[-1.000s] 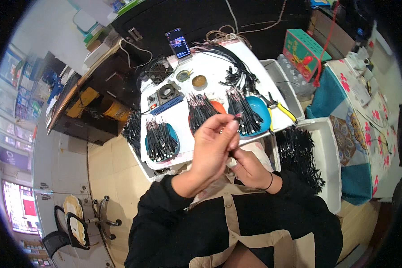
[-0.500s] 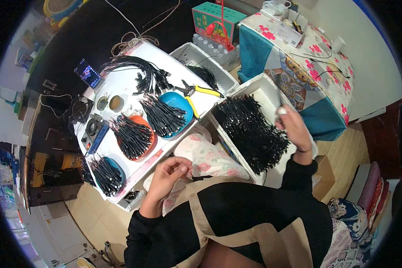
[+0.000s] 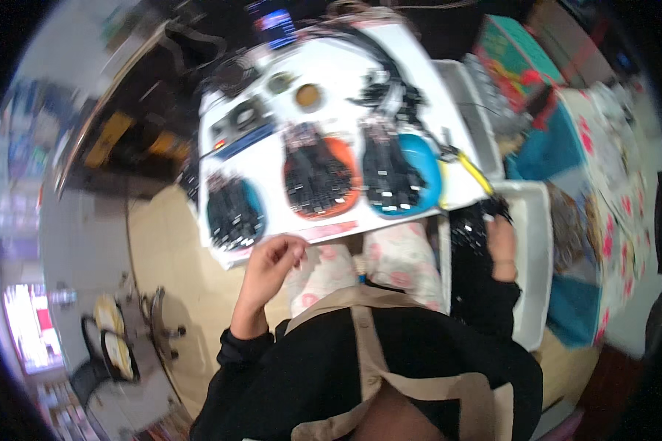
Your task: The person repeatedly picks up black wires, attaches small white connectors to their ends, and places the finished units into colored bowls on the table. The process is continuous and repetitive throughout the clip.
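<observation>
Fingers [image 3: 501, 222] at black cables [image 3: 468, 234], thin, densely heaped, silver-glinting, blurred

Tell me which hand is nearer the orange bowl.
The left hand, below and left of the orange bowl in the picture; the right hand is farther, over the white bin.

The left hand [image 3: 273, 266] and right hand [image 3: 501, 239], together a second ago, are apart. The right has shifted from the white bin's [image 3: 535, 242] outer wall to the black cables [image 3: 466, 229].

Lit phone [image 3: 276, 28] nr far edge of tabletop [image 3: 331, 70], L of ctr. Green carton [image 3: 518, 55], flowered cloth [image 3: 614, 202] off R edge. Blk chair [image 3: 110, 342] well off near-L corner.
</observation>
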A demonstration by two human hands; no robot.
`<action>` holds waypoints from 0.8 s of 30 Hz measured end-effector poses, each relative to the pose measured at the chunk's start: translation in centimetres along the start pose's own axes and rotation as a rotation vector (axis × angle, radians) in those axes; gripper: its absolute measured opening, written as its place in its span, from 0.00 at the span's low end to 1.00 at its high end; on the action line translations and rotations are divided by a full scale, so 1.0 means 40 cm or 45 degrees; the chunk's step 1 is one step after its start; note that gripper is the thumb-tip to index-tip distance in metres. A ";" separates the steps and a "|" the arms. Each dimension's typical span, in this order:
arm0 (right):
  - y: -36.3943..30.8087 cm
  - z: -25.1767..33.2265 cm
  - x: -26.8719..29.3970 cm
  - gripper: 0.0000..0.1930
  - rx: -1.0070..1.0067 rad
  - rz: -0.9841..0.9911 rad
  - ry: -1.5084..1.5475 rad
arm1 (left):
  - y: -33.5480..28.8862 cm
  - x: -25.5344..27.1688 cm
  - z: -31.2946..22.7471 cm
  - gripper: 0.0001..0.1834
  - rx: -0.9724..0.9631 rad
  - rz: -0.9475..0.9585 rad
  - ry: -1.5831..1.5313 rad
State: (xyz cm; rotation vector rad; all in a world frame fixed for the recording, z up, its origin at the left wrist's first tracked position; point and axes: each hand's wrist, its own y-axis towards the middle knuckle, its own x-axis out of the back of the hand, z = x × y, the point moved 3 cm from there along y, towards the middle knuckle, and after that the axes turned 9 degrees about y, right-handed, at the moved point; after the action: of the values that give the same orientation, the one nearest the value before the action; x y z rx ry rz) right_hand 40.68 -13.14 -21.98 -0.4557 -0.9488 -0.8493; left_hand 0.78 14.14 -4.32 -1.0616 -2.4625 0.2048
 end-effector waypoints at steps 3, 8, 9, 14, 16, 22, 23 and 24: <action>0.033 0.082 0.125 0.13 -0.027 -0.006 -0.061 | 0.023 0.127 -0.002 0.05 -0.196 -0.708 0.517; 0.028 0.327 0.248 0.08 0.150 -0.139 0.245 | 0.126 0.225 0.004 0.04 -0.342 -1.072 1.110; 0.022 0.387 0.251 0.07 0.211 -0.140 0.324 | 0.152 0.230 0.006 0.05 -0.367 -1.068 1.169; -0.006 0.659 0.177 0.05 0.431 0.246 0.526 | 0.224 0.216 0.040 0.12 -0.108 -0.919 1.561; -0.003 0.742 0.136 0.04 0.627 0.247 0.528 | 0.227 0.217 0.054 0.08 -0.068 -0.952 1.517; 0.087 0.877 -0.031 0.06 0.807 0.201 0.379 | 0.206 0.253 0.061 0.06 -0.232 -1.082 1.054; 0.104 0.890 -0.059 0.06 0.777 0.171 0.285 | 0.198 0.261 0.060 0.06 -0.192 -1.099 0.906; 0.117 0.899 -0.083 0.07 0.759 0.163 0.211 | 0.183 0.264 0.056 0.05 -0.192 -1.098 0.767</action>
State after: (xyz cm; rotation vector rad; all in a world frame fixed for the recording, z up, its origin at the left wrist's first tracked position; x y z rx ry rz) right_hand 24.75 15.34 -5.82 0.0687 -0.9551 -0.4465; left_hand -1.84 26.93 -4.93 -0.0050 -2.1448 -0.5015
